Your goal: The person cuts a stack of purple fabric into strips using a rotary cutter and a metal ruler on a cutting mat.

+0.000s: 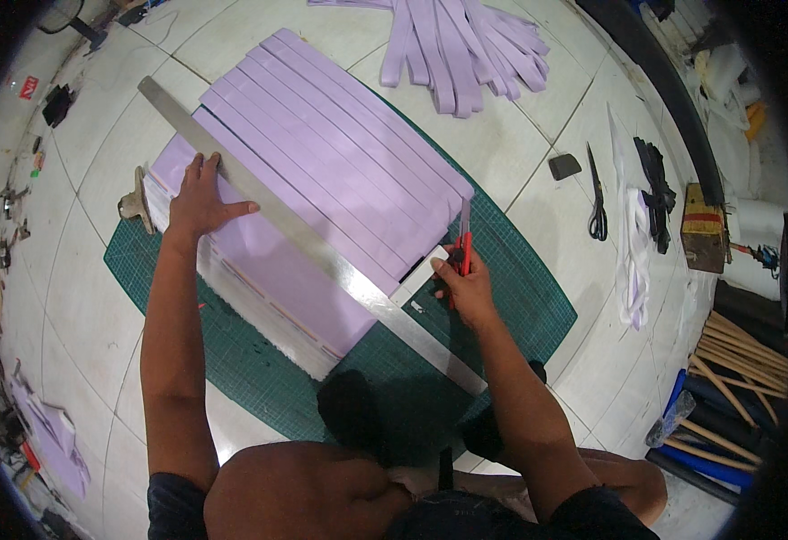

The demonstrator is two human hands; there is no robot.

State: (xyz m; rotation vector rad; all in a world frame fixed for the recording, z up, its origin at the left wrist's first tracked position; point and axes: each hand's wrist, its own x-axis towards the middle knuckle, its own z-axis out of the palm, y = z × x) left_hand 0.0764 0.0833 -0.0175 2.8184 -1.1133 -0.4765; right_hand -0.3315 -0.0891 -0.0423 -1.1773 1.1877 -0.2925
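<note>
My left hand (200,200) lies with its fingers spread on a stack of lilac sheet material (290,274), fingertips at a long metal ruler (317,247) laid slantwise across it. The stack has a fuzzy white lower edge. Beyond the ruler lie several parallel lilac strips (322,135), side by side. At their right end, my right hand (468,288) is closed around a red utility cutter (467,250), its blade pointing away. The thumb of that hand also touches a flat white bar (418,277) near the ruler. Everything rests on a green cutting mat (525,292).
A metal clip (135,200) grips the stack's left corner. Loose lilac strips (461,54) lie at the far side of the tiled floor. To the right are a dark block (564,166), black scissors (597,202), a wooden box (703,236) and wooden sticks (745,353).
</note>
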